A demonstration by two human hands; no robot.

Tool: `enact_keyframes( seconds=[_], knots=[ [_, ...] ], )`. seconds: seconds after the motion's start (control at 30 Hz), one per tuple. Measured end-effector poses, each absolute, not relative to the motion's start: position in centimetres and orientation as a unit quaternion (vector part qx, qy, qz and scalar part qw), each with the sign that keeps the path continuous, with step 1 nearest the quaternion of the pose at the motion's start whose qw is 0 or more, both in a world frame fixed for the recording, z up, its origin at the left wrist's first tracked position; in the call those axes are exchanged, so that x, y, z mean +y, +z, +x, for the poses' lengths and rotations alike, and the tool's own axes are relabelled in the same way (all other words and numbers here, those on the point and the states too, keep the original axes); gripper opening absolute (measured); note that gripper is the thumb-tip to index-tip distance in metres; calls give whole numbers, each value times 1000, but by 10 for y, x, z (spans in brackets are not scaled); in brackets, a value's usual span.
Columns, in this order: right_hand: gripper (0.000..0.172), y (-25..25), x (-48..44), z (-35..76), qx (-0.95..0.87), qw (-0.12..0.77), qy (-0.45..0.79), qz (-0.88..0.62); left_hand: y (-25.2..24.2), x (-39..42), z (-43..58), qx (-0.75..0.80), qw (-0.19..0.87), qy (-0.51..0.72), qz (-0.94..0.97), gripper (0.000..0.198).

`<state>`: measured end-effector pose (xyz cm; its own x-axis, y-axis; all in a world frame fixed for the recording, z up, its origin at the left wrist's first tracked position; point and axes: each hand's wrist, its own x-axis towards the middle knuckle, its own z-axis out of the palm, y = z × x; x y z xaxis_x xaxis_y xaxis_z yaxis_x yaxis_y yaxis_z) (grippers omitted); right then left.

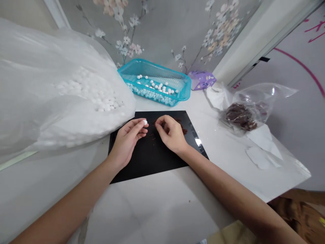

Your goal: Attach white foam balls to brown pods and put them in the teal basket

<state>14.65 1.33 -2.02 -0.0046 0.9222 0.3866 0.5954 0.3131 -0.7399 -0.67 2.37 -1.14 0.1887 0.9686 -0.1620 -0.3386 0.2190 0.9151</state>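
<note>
Between the thumb and fingers of my left hand (127,140) is a small white ball (145,122). My right hand (171,132) is just to its right, thumb and fingertips pinched together; anything between them is too small to make out. Both hands are above a black mat (149,162). Dark reddish-brown bits (184,130) lie on the mat behind and beside my right hand, which partly hides them. The two hands are apart.
A large translucent bag (83,98) of white balls fills the left. Behind the mat is a blue basket (154,69) holding white balls. Toward the right are a purple packet (202,80), white tissues (264,140) and a clear bag of brown material (241,117).
</note>
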Motion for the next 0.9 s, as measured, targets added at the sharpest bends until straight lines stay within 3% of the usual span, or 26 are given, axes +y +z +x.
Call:
enact_keyframes(
  seconds=[0.13, 0.27, 0.9],
  knots=[
    [13, -19, 17, 149, -596, 486, 355, -532, -11, 23, -7, 403, 670, 489, 387, 17],
    [20, -19, 20, 152, -537, 502, 437, -518, -11, 23, -7, 408, 671, 485, 385, 18],
    [17, -22, 23, 153, -477, 566, 474, -476, -8, 22, -6, 431, 659, 467, 402, 21]
  ],
)
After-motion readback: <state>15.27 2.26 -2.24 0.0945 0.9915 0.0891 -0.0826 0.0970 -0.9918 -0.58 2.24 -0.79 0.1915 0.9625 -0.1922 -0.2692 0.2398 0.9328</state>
